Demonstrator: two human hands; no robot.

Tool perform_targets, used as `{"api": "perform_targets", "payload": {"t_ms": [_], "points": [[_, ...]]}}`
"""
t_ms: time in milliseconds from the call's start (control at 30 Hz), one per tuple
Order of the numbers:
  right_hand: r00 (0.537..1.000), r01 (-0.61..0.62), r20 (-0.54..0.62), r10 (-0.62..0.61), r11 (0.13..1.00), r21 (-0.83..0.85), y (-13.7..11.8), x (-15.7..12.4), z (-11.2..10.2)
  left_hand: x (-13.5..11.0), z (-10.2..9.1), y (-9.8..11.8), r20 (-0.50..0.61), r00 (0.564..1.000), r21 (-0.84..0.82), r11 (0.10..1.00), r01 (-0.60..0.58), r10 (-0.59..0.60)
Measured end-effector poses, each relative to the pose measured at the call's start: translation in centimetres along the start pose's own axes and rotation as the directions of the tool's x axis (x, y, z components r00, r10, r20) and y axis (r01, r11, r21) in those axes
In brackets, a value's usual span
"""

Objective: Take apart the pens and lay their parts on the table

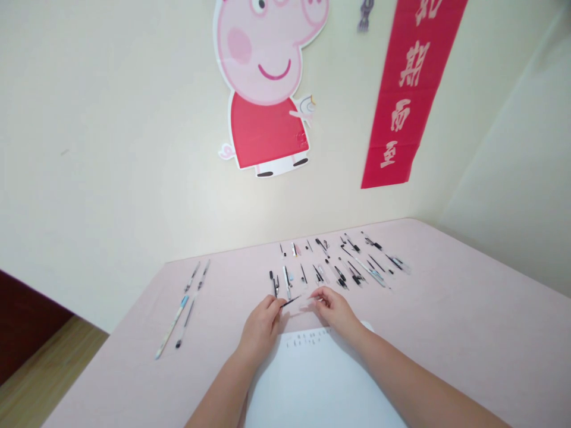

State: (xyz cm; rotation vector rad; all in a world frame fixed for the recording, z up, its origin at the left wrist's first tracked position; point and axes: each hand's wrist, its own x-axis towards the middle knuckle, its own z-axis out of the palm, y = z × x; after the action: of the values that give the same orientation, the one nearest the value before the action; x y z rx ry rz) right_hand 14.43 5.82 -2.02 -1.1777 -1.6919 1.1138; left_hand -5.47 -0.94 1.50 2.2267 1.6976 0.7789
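My left hand (pixel 262 324) pinches a thin dark pen refill (pixel 292 300), whose tip points up and to the right. Facing it, my right hand (pixel 335 310) has thumb and forefinger closed on a small clear piece that looks like a see-through pen barrel (pixel 311 298). A narrow gap seems to lie between the two pieces, though blur hides the exact ends. Both hands are just above the pink table, over the far edge of a white sheet (pixel 321 380) with small marks along its top.
Beyond my hands lie rows of pen parts (pixel 341 276), among them caps, refills and barrels. On the left are several pens, including a blue and cream one (pixel 172 327) and a clear one with a black end (pixel 185 322). A wall (pixel 134 178) borders the table's back.
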Motion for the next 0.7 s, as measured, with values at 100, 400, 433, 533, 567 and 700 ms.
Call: {"api": "perform_targets", "payload": {"t_ms": [100, 400, 433, 533, 567, 700], "points": [[1.0, 0.006, -0.002, -0.006, 0.998, -0.06, -0.1, -0.1, -0.1, 0.0, 0.0, 0.1, 0.013, 1.0, -0.003, 1.0, -0.012, 0.012], [0.995, 0.083, -0.006, -0.098, 0.881, -0.466, -0.7, -0.9, -0.8, -0.1, 0.0, 0.6, 0.045, 0.998, -0.012, 0.999, -0.035, 0.035], [0.993, 0.11, 0.012, -0.121, 0.854, -0.508, -0.9, -1.0, -0.8, -0.1, 0.0, 0.6, 0.045, 0.998, -0.006, 0.999, -0.033, 0.033], [0.987, 0.151, 0.051, -0.151, 0.793, -0.59, -1.5, -1.3, -0.8, -0.1, 0.0, 0.6, 0.054, 0.998, 0.009, 0.999, -0.032, 0.031], [0.987, 0.152, 0.059, -0.147, 0.783, -0.603, -1.7, -1.3, -0.8, -0.1, 0.0, 0.7, 0.059, 0.998, 0.014, 0.999, -0.034, 0.033], [0.984, 0.178, 0.085, -0.158, 0.787, -0.591, -2.0, -1.4, -0.8, -0.2, 0.0, 0.6, 0.07, 0.997, 0.046, 0.998, -0.038, 0.035]]}}
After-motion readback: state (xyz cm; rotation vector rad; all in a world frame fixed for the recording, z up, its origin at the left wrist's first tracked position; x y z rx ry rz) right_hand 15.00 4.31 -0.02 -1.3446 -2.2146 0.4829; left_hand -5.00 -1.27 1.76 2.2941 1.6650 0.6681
